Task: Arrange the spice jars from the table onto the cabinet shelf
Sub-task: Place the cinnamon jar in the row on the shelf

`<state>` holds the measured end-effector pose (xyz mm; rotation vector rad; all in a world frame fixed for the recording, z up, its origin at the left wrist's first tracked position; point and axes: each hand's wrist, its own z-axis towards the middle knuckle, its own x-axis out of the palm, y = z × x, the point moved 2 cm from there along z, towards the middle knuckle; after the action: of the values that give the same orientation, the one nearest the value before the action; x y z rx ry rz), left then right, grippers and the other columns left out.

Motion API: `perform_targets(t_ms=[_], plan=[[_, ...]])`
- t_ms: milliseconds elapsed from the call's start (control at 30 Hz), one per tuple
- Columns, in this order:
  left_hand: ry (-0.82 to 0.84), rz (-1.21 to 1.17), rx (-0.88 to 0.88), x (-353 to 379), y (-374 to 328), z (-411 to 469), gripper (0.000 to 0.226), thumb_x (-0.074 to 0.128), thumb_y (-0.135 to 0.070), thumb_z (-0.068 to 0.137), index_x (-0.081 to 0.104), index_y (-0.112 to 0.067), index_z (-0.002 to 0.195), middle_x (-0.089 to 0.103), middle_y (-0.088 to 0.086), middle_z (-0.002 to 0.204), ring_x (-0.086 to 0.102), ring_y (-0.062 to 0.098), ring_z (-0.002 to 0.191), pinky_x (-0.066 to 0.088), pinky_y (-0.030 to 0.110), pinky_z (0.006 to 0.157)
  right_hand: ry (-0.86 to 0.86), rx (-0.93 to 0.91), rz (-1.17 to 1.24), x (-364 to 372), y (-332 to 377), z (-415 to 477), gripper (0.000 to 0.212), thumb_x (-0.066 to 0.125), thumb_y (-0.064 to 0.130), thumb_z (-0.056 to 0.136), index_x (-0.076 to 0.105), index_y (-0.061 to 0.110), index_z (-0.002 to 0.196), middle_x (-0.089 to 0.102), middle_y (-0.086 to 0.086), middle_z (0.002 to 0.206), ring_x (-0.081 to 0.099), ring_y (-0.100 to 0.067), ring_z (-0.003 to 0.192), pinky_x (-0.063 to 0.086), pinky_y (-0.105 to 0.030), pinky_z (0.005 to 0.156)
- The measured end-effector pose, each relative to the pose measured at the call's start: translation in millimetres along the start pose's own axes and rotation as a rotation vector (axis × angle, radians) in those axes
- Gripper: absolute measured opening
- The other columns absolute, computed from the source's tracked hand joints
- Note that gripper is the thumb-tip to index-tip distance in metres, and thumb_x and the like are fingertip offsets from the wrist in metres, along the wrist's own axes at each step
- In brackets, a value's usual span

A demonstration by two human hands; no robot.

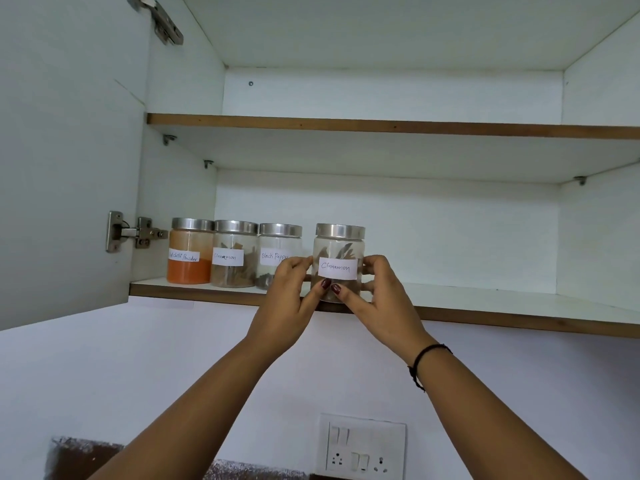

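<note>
Head camera looks up into an open wall cabinet, and both of your hands are on one jar. Your left hand [289, 292] and right hand [377, 296] hold the cinnamon jar [337, 249] from either side, thumbs meeting on the glass below its label, so each grip is clamped on it. The jar stands upright at the front edge of the lower shelf [485, 299]; your fingers hide its base, so you cannot tell whether it rests on the board.

To its left a row of three steel-lidded jars already stands on the same shelf. The chilli powder jar [189, 254] is nearest the cabinet's left wall, a second cinnamon jar [233, 258] touches it, and the black pepper jar [277, 251] comes next. Your left hand covers the lower right of the black pepper jar, and a narrow gap shows between its lid and the lid of the jar you hold. The shelf runs bare to the right of your right hand.

The upper shelf [381, 126] hangs above. The cabinet door [69, 168] stands open at far left on its hinge [135, 232]. A dark wristband [427, 362] circles your right wrist, and a switch plate [362, 446] sits on the wall below.
</note>
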<state>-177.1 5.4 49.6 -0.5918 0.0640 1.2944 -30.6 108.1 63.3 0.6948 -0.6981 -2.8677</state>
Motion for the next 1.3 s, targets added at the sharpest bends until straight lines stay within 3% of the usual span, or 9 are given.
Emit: perform_targets(t_ms=[100, 167, 300, 433, 533, 733, 1033, 1200, 1300], plan=[[-0.045, 0.112, 0.019, -0.2, 5.2, 1.0, 0.049, 0.048, -0.044, 0.101, 0.046, -0.024, 0.145, 0.05, -0.004, 0.137, 0.051, 0.012, 0.119, 0.049, 0.031, 0.096, -0.002, 0.017, -0.124, 1.0, -1.4, 6.0, 0.058, 0.065, 0.062, 0.08, 0.04, 0.031, 0.123, 0.052, 0.015, 0.122, 0.062, -0.006, 0.098, 0.056, -0.033, 0.078], [-0.074, 0.191, 0.021, 0.2, 7.0, 0.6, 0.048, 0.048, -0.045, 0.101, 0.048, -0.023, 0.144, 0.055, -0.002, 0.131, 0.053, 0.017, 0.118, 0.05, 0.039, 0.095, 0.0, 0.047, -0.156, -0.2, -1.4, 9.1, 0.062, 0.064, 0.065, 0.078, 0.041, 0.032, 0.125, 0.053, 0.014, 0.118, 0.064, -0.003, 0.09, 0.056, -0.033, 0.075], [-0.095, 0.257, 0.016, 4.1, 10.9, -4.8, 0.049, 0.051, -0.047, 0.098, 0.054, -0.02, 0.139, 0.061, -0.001, 0.122, 0.056, 0.018, 0.107, 0.052, 0.039, 0.09, 0.013, 0.111, -0.217, -1.0, -0.7, 14.3, 0.065, 0.064, 0.069, 0.076, 0.042, 0.028, 0.122, 0.059, 0.011, 0.105, 0.064, -0.005, 0.083, 0.056, -0.036, 0.072], [-0.122, 0.238, 0.008, 6.2, 15.7, -5.6, 0.048, 0.054, -0.047, 0.097, 0.056, -0.02, 0.136, 0.06, -0.003, 0.12, 0.057, 0.014, 0.104, 0.054, 0.041, 0.089, -0.042, 0.143, -0.272, 2.9, -2.0, 14.7, 0.054, 0.065, 0.067, 0.076, 0.046, 0.019, 0.094, 0.06, 0.007, 0.082, 0.059, -0.013, 0.071, 0.045, -0.03, 0.057], [-0.154, 0.237, -0.004, 8.1, 14.2, -5.3, 0.047, 0.055, -0.045, 0.096, 0.057, -0.018, 0.134, 0.059, -0.001, 0.113, 0.056, 0.014, 0.099, 0.053, 0.042, 0.088, -0.061, 0.131, -0.305, 5.0, -2.6, 14.9, 0.05, 0.064, 0.064, 0.079, 0.049, 0.017, 0.081, 0.056, 0.006, 0.077, 0.052, -0.015, 0.065, 0.035, -0.026, 0.053], [-0.219, 0.22, -0.039, 12.5, 10.9, -4.1, 0.047, 0.061, -0.044, 0.094, 0.058, -0.016, 0.132, 0.061, 0.001, 0.107, 0.057, 0.018, 0.098, 0.051, 0.042, 0.088, -0.052, 0.111, -0.272, 6.1, -4.1, 14.0, 0.039, 0.065, 0.062, 0.079, 0.057, 0.025, 0.084, 0.063, 0.011, 0.087, 0.061, -0.007, 0.078, 0.05, -0.028, 0.063], [-0.211, 0.202, -0.022, 13.2, 13.5, -2.9, 0.054, 0.061, -0.041, 0.094, 0.052, -0.017, 0.142, 0.058, -0.003, 0.1, 0.055, 0.016, 0.093, 0.053, 0.045, 0.084, -0.052, 0.125, -0.247, 8.3, -0.2, 8.5, 0.043, 0.069, 0.061, 0.078, 0.053, 0.03, 0.103, 0.061, 0.018, 0.106, 0.065, -0.002, 0.085, 0.056, -0.033, 0.072], [-0.201, 0.178, 0.007, 10.8, 12.7, -3.4, 0.057, 0.061, -0.038, 0.091, 0.048, -0.022, 0.144, 0.049, -0.011, 0.095, 0.053, 0.014, 0.092, 0.053, 0.044, 0.084, -0.021, 0.16, -0.184, 6.2, 4.0, 9.0, 0.047, 0.071, 0.065, 0.072, 0.056, 0.033, 0.103, 0.06, 0.021, 0.107, 0.065, 0.001, 0.089, 0.055, -0.032, 0.076], [-0.162, 0.234, 0.026, 10.9, 13.6, -2.1, 0.06, 0.058, -0.04, 0.093, 0.043, -0.022, 0.148, 0.055, -0.005, 0.099, 0.053, 0.016, 0.097, 0.048, 0.042, 0.089, -0.013, 0.168, -0.157, 5.0, 4.7, 8.4, 0.048, 0.071, 0.066, 0.071, 0.057, 0.034, 0.104, 0.061, 0.022, 0.108, 0.064, 0.002, 0.09, 0.055, -0.032, 0.078]])
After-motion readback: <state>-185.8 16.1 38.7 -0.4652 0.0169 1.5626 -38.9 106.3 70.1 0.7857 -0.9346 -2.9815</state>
